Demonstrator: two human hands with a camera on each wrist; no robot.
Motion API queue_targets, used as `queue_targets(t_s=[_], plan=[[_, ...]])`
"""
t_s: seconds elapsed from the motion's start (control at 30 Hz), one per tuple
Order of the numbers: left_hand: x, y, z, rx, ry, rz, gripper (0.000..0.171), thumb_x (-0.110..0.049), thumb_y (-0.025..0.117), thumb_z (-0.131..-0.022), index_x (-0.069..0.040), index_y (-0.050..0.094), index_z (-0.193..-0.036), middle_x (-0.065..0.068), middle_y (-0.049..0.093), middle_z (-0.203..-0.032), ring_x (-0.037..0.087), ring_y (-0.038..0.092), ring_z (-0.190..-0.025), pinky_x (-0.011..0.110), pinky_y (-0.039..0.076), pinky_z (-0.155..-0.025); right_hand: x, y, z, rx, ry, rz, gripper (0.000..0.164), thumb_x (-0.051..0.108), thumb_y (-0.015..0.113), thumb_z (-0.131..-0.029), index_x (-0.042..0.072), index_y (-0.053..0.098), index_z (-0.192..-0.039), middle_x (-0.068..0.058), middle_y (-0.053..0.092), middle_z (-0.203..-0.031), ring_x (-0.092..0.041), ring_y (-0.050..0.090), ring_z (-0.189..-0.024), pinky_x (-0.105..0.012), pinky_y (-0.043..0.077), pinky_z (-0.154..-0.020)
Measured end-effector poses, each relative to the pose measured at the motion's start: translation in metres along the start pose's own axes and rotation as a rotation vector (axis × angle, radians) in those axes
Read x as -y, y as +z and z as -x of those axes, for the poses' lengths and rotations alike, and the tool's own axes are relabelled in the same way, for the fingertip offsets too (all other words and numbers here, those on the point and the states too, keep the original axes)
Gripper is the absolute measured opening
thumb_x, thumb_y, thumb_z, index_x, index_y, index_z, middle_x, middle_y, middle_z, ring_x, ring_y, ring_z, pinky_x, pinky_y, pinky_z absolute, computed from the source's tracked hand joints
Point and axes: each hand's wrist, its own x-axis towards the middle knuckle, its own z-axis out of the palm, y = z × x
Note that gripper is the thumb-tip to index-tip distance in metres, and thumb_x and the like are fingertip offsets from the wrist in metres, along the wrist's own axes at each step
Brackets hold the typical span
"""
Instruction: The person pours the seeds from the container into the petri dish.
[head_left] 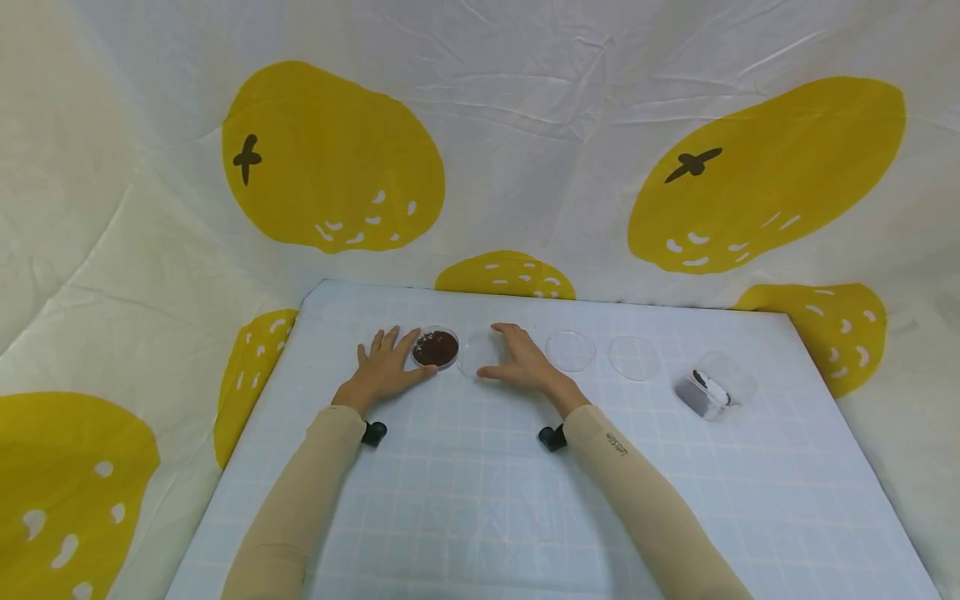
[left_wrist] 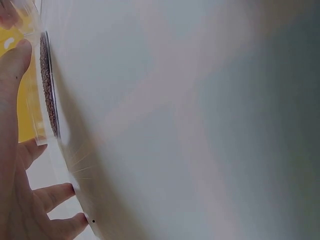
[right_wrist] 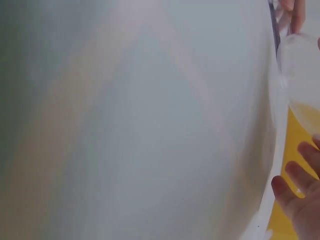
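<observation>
A clear petri dish (head_left: 436, 349) of dark brown granules, with whitish bits at its upper left, sits on the table. My left hand (head_left: 384, 371) holds it across the rim between thumb and index finger, the other fingers spread on the cloth; the left wrist view shows the granule layer (left_wrist: 48, 90) side-on. Just right of the dish, my right hand (head_left: 522, 360) grips a clear round lid (head_left: 471, 354) between thumb and index finger. In the right wrist view the lid (right_wrist: 300, 62) looks tilted, and the other fingers (right_wrist: 300, 175) extend away from it.
Two more clear round dishes or lids, a nearer one (head_left: 571, 351) and a farther one (head_left: 633, 357), lie to the right. Beyond them a clear container (head_left: 731, 379) has dark grey and white contents. A patterned curtain (head_left: 525, 192) hangs behind the pale checked tablecloth (head_left: 465, 500).
</observation>
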Motion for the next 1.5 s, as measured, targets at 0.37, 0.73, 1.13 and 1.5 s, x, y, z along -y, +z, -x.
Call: queue_targets(t_s=[0.37, 0.73, 1.13, 1.5], plan=[[0.003, 0.000, 0.000, 0.011, -0.010, -0.003, 0.100, -0.081, 0.049, -0.085, -0.025, 0.019, -0.161, 0.021, 0.009, -0.164, 0.047, -0.002, -0.148, 0.074, -0.005, -0.108, 0.006, 0.003, -0.001, -0.010, 0.000, -0.070, 0.094, 0.044, 0.082, -0.081, 0.006, 0.036, -0.153, -0.011, 0.038, -0.156, -0.029, 0.034, -0.143, -0.047, 0.028, -0.115], [0.002, -0.001, 0.000, -0.005, -0.010, -0.009, 0.100, -0.080, 0.050, -0.085, -0.022, 0.021, -0.161, 0.023, 0.010, -0.164, 0.050, 0.000, -0.147, 0.075, -0.004, -0.107, 0.019, 0.005, -0.004, -0.021, -0.047, -0.167, 0.094, 0.042, 0.081, -0.082, 0.006, 0.033, -0.153, -0.007, 0.041, -0.155, -0.030, 0.041, -0.138, -0.051, 0.034, -0.111], [0.002, 0.002, -0.003, -0.004, -0.009, -0.014, 0.102, -0.083, 0.049, -0.083, -0.022, 0.022, -0.161, 0.022, 0.010, -0.164, 0.049, 0.001, -0.148, 0.075, -0.004, -0.107, 0.022, 0.011, -0.012, -0.053, -0.089, -0.284, 0.092, 0.031, 0.084, -0.082, 0.006, 0.032, -0.154, -0.011, 0.039, -0.155, -0.035, 0.048, -0.133, -0.049, 0.040, -0.108], [0.002, 0.001, -0.003, 0.005, -0.017, -0.017, 0.102, -0.084, 0.047, -0.083, -0.024, 0.021, -0.161, 0.021, 0.010, -0.164, 0.048, 0.000, -0.148, 0.074, -0.004, -0.108, 0.036, 0.020, -0.022, -0.044, -0.118, -0.423, 0.092, 0.025, 0.084, -0.084, 0.007, 0.029, -0.155, -0.013, 0.034, -0.153, -0.036, 0.050, -0.130, -0.044, 0.045, -0.104]])
